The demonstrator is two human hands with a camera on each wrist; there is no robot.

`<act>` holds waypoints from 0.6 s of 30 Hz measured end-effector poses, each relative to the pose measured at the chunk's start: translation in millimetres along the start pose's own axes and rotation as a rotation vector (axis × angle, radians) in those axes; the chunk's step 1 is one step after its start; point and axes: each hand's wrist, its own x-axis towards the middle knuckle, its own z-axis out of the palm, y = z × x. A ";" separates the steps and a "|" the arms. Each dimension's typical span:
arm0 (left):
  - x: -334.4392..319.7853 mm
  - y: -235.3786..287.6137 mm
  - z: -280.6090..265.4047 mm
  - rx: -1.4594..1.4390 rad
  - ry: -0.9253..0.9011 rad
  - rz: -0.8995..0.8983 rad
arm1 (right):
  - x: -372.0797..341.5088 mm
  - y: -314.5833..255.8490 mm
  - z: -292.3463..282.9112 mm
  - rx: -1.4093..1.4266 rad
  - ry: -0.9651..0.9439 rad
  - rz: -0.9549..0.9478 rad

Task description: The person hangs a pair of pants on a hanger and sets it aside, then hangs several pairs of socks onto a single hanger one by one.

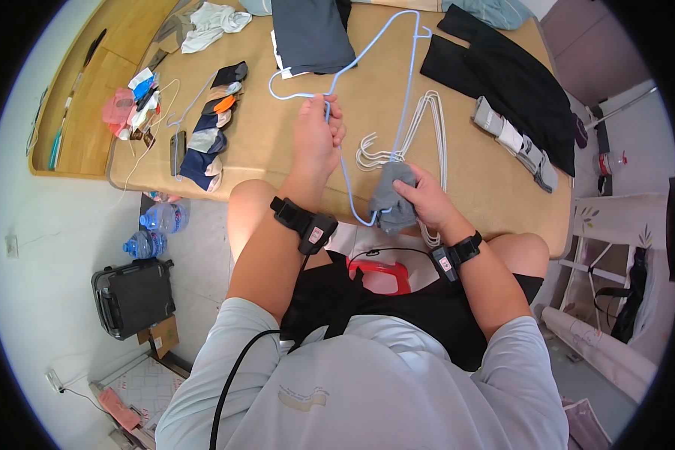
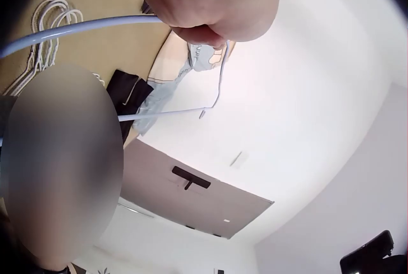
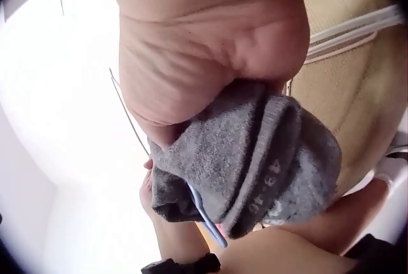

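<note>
My left hand (image 1: 319, 136) grips a light blue clothes hanger (image 1: 411, 75) near its curved hook, holding it above the bed edge. My right hand (image 1: 429, 198) pinches a grey sock (image 1: 388, 196) between thumb and fingers, at the near end of that hanger. In the right wrist view the sock (image 3: 223, 146) is bunched, with size digits on its cuff, and part of the hanger (image 3: 205, 213) sticks out from under it. The palm hides the right fingertips there. A blurred rounded shape covers part of the left wrist view, where the left hand (image 2: 217, 0) holds the hanger.
Several white hangers (image 1: 436, 124) lie on the bed (image 1: 255, 150) beside the right hand. A row of folded socks (image 1: 206, 142) and a phone (image 1: 178, 154) are at left. Black trousers (image 1: 502, 82), grey-and-white socks (image 1: 514, 142) and dark folded clothing (image 1: 313, 34) lie further off.
</note>
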 end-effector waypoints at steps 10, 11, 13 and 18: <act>3.1 7.7 -4.6 0.080 0.133 0.062 | 5.7 6.2 -15.3 -0.253 -0.146 0.064; 2.7 7.9 -3.7 0.075 0.118 0.033 | 4.4 10.0 -16.9 -0.250 -0.140 0.062; 4.0 6.7 -3.8 0.103 0.131 0.027 | 1.8 14.6 -17.3 -0.152 -0.208 0.118; 0.4 7.7 0.5 0.190 0.165 0.043 | -1.1 11.8 -11.9 0.312 -0.121 0.266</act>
